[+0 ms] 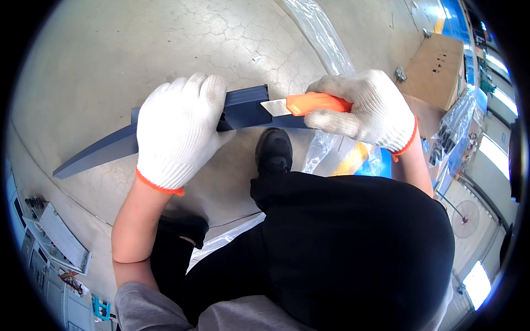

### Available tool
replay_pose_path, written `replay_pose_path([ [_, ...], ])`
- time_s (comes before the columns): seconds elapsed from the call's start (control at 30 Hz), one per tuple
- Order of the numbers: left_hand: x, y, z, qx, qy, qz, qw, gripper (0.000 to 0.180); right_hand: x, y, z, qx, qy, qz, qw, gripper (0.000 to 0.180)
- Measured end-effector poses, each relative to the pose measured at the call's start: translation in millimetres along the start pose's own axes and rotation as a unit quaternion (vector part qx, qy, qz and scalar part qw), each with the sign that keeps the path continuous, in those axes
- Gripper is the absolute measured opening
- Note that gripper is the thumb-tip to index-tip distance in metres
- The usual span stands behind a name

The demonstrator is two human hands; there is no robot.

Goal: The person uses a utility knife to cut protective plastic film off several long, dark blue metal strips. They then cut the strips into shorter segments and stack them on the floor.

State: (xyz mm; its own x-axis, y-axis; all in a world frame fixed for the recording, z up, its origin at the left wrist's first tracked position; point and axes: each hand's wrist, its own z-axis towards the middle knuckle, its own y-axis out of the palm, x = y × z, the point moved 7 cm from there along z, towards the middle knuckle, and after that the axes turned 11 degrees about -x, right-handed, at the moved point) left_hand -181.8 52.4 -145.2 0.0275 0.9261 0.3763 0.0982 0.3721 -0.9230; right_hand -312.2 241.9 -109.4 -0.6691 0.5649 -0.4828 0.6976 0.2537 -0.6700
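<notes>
My left hand (179, 124), in a white knit glove with an orange cuff, is closed round a long dark blue-grey profile piece (105, 148). The piece runs from a tapered end at the left to a blocky, ridged part near the middle. In my gloved right hand (367, 107) is an orange utility knife (317, 103), gripped between thumb and fingers. Its wide blade points left and lies at the profile's right part; whether it touches the surface I cannot tell. My left palm and fingers hide the middle of the profile.
Clear plastic film (320, 36) stretches over the cracked concrete floor (165, 38), with more film by my right wrist. A cardboard box (436, 69) stands at the far right. My black shoe (274, 149) is just below the profile. A pedestal fan (465, 219) is at the right.
</notes>
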Motion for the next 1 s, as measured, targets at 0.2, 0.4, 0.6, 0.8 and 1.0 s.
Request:
replay_pose_path([
  [0.2,2.4,0.3,-1.3,0.005,0.011,0.0,1.0,0.045,-0.5,-0.1,-1.1,0.036,-0.016,-0.021,0.999,0.059],
  [0.4,4.3,0.8,-4.5,0.007,0.015,-0.001,1.0,0.043,-0.5,-2.0,1.9,-0.034,0.032,-0.004,0.999,0.062],
  [0.6,10.1,12.0,-8.2,-0.014,0.021,0.01,1.0,0.042,-1.8,-6.9,5.3,-0.126,0.067,-0.02,0.99,0.065],
  [0.8,5.9,21.1,-10.1,-0.011,0.017,0.011,1.0,0.045,34.5,-11.9,17.6,0.007,0.226,-0.221,0.949,0.07],
  [1.0,7.5,-3.3,-9.8,0.035,0.022,0.01,0.999,0.048,53.9,-9.0,2.3,0.018,0.209,0.0,0.978,0.07],
])
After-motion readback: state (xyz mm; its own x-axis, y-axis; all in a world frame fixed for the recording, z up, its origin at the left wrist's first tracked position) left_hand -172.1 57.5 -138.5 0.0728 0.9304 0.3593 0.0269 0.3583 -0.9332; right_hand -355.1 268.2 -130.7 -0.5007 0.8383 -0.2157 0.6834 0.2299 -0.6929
